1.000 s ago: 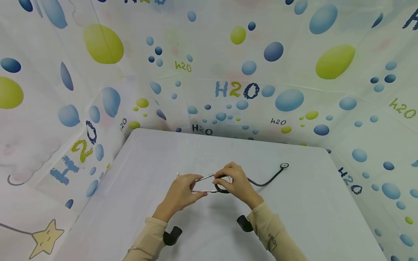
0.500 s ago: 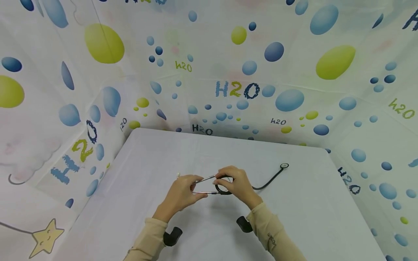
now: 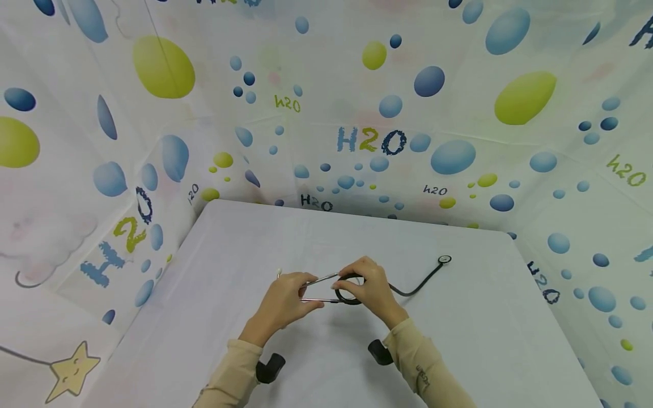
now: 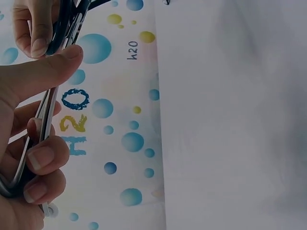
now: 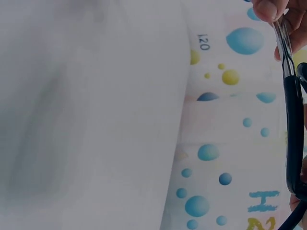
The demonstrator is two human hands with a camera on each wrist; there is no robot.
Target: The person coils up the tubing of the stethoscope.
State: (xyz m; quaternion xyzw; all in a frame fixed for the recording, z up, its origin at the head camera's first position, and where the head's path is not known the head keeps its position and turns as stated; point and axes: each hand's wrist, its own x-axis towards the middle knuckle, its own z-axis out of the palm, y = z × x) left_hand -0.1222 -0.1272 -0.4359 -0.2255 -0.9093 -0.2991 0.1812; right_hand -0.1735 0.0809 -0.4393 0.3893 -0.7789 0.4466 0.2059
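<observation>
A stethoscope [image 3: 407, 294] with black tubing and silver ear tubes is held up between both hands over the white table. My left hand [image 3: 285, 297] grips the metal ear tubes [image 4: 49, 112], its thumb on one side and curled fingers on the other. A pale eartip [image 3: 279, 273] sticks out behind that hand. At the loop of black tubing [image 5: 293, 139], where it joins the metal, my right hand [image 3: 371, 289] pinches with thumb and fingers. From there the tubing runs right to the round chest piece [image 3: 444, 259] on the table.
The white tabletop [image 3: 204, 317] ends at a patterned curtain [image 3: 316, 68] printed with bubbles and H2O letters, behind and along both sides. A black wrist-worn device [image 3: 270, 368] sits below my left wrist, and another such device [image 3: 380, 352] below my right.
Both hands keep their hold. The right hand dips a little and comes back up, and the tubing beyond it shifts slightly. The chest piece stays in place.
</observation>
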